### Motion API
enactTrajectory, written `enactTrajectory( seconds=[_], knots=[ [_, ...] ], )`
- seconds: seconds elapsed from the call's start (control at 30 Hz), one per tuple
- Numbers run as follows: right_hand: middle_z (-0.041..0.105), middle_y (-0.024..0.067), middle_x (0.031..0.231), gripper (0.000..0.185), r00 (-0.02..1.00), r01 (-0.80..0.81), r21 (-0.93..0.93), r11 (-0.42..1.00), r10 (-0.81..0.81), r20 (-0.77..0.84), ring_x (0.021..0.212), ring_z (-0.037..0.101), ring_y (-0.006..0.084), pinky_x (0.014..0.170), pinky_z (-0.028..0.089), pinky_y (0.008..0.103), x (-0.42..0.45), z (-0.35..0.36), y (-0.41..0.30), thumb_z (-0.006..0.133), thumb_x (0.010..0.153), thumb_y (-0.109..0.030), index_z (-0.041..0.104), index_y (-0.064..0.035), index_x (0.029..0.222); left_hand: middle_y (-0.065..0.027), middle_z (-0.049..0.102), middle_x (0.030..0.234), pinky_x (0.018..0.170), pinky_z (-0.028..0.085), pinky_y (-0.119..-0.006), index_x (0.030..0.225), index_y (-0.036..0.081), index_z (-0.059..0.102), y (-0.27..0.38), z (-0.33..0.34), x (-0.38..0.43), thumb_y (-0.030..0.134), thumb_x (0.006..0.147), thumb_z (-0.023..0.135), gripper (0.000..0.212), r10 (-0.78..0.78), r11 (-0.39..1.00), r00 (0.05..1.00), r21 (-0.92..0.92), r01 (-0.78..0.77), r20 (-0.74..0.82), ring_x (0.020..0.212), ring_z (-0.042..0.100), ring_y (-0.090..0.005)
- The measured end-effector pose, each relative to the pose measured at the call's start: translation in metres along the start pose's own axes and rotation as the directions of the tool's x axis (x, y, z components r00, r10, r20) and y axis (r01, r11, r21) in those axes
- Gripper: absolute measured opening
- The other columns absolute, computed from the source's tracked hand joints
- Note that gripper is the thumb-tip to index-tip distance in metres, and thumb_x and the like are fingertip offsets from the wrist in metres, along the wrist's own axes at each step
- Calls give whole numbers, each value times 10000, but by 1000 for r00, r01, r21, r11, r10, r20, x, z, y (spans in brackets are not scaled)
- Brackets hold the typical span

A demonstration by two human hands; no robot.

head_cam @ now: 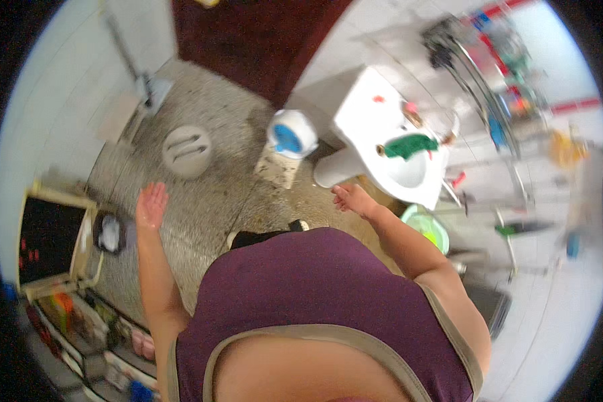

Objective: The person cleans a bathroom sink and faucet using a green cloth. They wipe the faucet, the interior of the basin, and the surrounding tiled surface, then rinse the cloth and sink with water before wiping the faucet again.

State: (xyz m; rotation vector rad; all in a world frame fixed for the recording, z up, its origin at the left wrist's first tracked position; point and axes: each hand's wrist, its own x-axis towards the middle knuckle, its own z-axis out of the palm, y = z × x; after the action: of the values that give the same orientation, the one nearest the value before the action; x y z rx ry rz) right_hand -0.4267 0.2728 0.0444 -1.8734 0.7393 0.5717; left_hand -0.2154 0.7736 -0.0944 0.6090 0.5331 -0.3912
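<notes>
My left hand (152, 205) is held out over the grey floor, palm showing and fingers extended, with nothing in it. Ahead of it a round white stool (187, 151) with two slots in its top stands on the floor. My right hand (353, 199), fingers loosely bent and seemingly holding nothing, hangs near the foot of the white pedestal washbasin (363, 110). A green cloth or brush (409, 146) lies across the basin's bowl. Left of the pedestal is a white container with a blue inside (290, 134), beside a stained, light-coloured slab (278, 168).
A pale green tub (444, 240) stands beside the basin on the right. Wall racks (482, 90) with toiletries run along the right wall. At the left are a small bin (111, 232), a dark framed panel (53, 240) and crowded shelves (88, 321). A dark red surface lies ahead.
</notes>
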Motion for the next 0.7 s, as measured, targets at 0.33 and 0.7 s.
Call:
enactTrajectory(
  seconds=[0.33,0.7],
  knots=[
    [571,234,917,443,709,34,-268,963,-213,-672,833,565,350,758,463,380,11,-200,209,634,752,-219,539,16,1115,-132,581,1087,831,466,-383,1096,35,543,-224,222,9,263,888,510,310,-493,825,815,460,328,304,997,563,-247],
    [574,180,819,322,468,308,-467,829,-559,-684,756,578,315,679,473,428,173,-424,220,569,787,-228,508,10,995,-90,582,997,821,459,-337,1079,50,522,-488,397,-23,246,894,502,270,-687,492,722,781,384,77,956,561,-207]
  ],
)
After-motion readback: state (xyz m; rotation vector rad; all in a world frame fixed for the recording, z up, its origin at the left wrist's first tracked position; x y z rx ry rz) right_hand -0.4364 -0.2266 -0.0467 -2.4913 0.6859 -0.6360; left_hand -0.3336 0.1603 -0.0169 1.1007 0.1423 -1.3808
